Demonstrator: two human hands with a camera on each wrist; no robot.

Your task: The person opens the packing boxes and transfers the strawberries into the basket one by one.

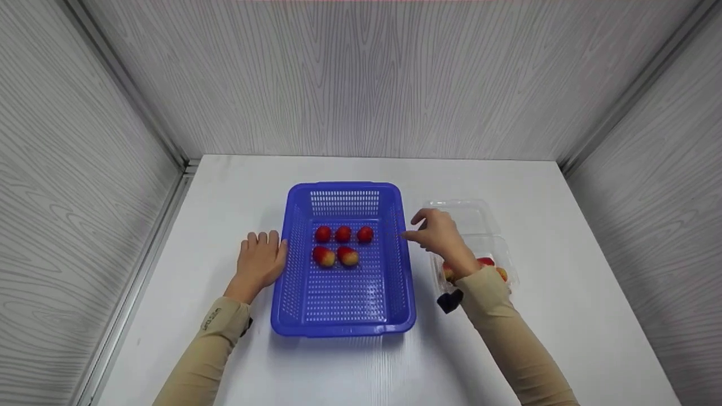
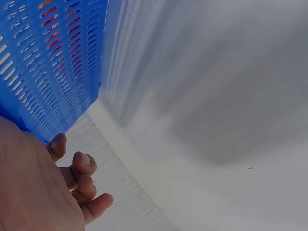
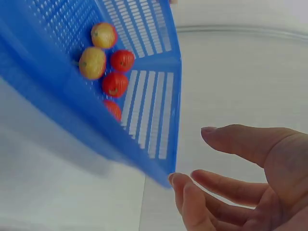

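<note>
A: Head view had the left hand (image 1: 260, 259) flat on the worktop (image 1: 225, 186), touching the blue basket (image 1: 344, 321). Five strawberries (image 1: 343, 234) sat inside.

B: Yep, and only that view showed the clear clamshell (image 1: 479, 225). Right wrist cam just showed the right hand (image 1: 443, 234) loose, empty, beside the basket's rim.

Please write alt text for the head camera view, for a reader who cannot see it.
A blue basket holding five strawberries stands on a white table. The left hand rests flat beside its left wall. The empty right hand hovers by its right rim, above a clear plastic box with more fruit.
</note>
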